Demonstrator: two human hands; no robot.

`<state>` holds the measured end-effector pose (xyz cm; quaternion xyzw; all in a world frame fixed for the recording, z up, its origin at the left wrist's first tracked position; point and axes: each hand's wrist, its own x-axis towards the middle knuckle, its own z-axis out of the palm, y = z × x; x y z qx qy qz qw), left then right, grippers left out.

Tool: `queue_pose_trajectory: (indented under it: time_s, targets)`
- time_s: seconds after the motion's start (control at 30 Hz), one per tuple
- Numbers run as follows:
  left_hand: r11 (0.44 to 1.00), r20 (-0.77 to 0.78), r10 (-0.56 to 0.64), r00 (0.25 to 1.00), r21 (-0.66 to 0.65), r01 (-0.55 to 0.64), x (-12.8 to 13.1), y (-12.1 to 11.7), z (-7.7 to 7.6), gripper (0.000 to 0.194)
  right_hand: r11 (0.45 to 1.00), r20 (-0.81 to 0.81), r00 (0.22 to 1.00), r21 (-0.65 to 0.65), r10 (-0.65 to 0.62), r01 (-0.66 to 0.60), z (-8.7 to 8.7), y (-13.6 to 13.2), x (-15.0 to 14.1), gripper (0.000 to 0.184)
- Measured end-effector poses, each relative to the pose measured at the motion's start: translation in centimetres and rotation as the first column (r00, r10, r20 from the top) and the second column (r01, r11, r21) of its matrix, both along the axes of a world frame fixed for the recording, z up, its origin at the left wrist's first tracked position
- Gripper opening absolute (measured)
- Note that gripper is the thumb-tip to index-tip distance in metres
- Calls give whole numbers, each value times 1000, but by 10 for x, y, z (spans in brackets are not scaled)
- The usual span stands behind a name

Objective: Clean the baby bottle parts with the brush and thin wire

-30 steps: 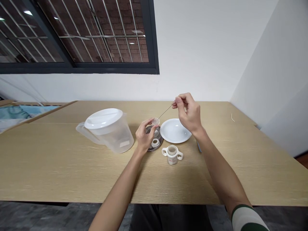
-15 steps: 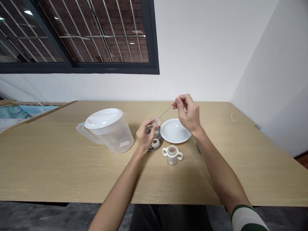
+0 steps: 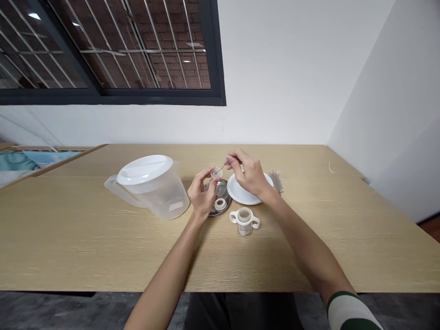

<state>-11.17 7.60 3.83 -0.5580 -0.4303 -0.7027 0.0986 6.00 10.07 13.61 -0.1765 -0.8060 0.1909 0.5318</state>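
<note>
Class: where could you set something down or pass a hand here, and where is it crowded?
Bare wood lies left of the plastic pitcher and right of the two-handled cup and bristle brush. Crowded: the steel dish, between pitcher, white plate and cup, beneath the left hand and right hand.

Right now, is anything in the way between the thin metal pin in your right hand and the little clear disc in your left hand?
No, nothing visible stands between them. The thin metal pin, pinched in the right hand, points straight at the small clear disc held in the left hand.
</note>
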Motion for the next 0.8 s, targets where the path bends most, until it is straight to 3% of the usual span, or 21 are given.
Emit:
queue_pose_trajectory:
  time_s: [0.23,0.57,0.8]
  targets:
    - [1000,-28,-1,1000,-17,1,2,-2,1,32,1000,33,999,-7,19,-19,-9,6,-7,21]
    - [999,-90,11,996,34,-8,1,-1,-1,31,985,187,982,170,-33,0,-24,11,-19,19]
    - [998,-103,-21,994,54,27,3,-3,3,32,980,144,988,197,-64,35,-23,6,-16,22]
